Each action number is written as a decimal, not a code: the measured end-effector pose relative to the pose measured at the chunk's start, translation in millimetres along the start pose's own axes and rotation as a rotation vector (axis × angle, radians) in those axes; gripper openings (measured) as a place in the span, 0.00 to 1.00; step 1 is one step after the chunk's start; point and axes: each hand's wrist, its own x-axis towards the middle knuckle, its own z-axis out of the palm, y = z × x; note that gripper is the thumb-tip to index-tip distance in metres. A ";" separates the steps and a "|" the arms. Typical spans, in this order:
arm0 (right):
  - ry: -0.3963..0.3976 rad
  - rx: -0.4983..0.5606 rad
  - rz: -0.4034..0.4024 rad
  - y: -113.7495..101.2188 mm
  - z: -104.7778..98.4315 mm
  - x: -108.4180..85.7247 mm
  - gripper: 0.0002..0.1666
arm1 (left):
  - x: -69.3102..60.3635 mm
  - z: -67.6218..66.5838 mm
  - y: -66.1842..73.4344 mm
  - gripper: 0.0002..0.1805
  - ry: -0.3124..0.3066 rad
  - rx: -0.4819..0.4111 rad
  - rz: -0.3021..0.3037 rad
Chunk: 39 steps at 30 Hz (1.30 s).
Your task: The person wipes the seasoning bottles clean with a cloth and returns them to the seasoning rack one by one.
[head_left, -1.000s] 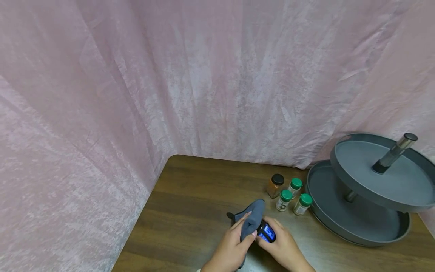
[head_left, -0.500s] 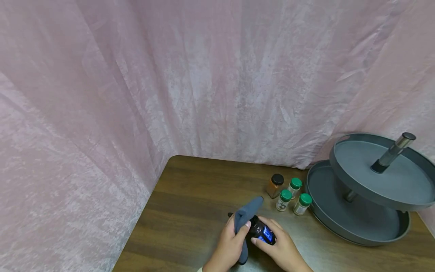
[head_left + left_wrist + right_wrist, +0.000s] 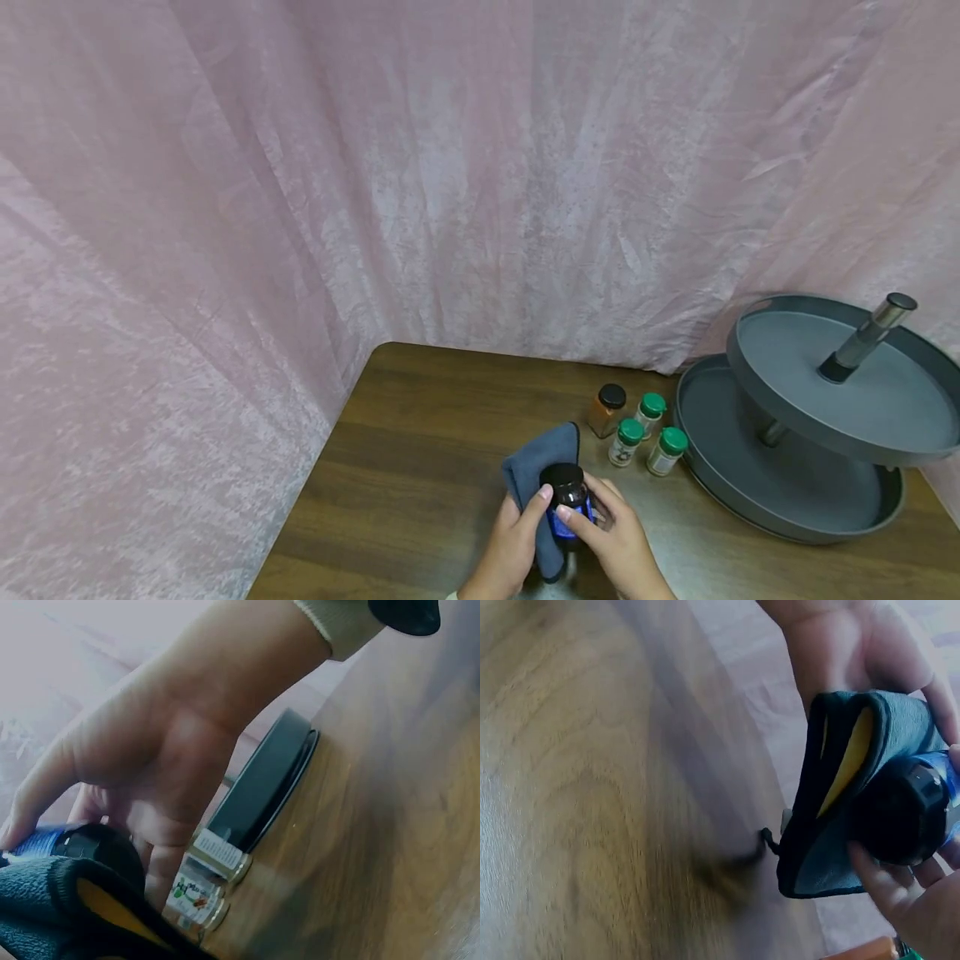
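Observation:
My left hand (image 3: 510, 542) holds a folded grey-blue microfibre cloth (image 3: 543, 458); its thumb lies against a dark jar. That jar (image 3: 568, 495) has a black lid and a blue label, and my right hand (image 3: 618, 533) grips its label side. The cloth wraps behind the jar on the left, hiding most of the left fingers. In the right wrist view the jar's dark end (image 3: 900, 814) rests against the cloth (image 3: 825, 859), whose dark edging and yellow inner side show. The left wrist view shows the jar (image 3: 101, 851) just above the cloth (image 3: 30, 900).
Beyond my right hand stand small jars with green lids (image 3: 630, 431) and an amber jar with a black lid (image 3: 612, 396). A grey two-tier round tray (image 3: 787, 525) occupies the right of the wooden table (image 3: 420, 433). Pink curtains (image 3: 480, 208) hang behind.
The jar has swung from lying tilted to lid up and shifted left. The cloth has opened out behind it. My right hand moved slightly left; the standing jars stayed put.

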 end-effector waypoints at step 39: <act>-0.070 -0.014 0.077 -5.7 2.7 -4.7 0.39 | -2.9 0.8 0.2 0.24 0.206 0.153 -0.074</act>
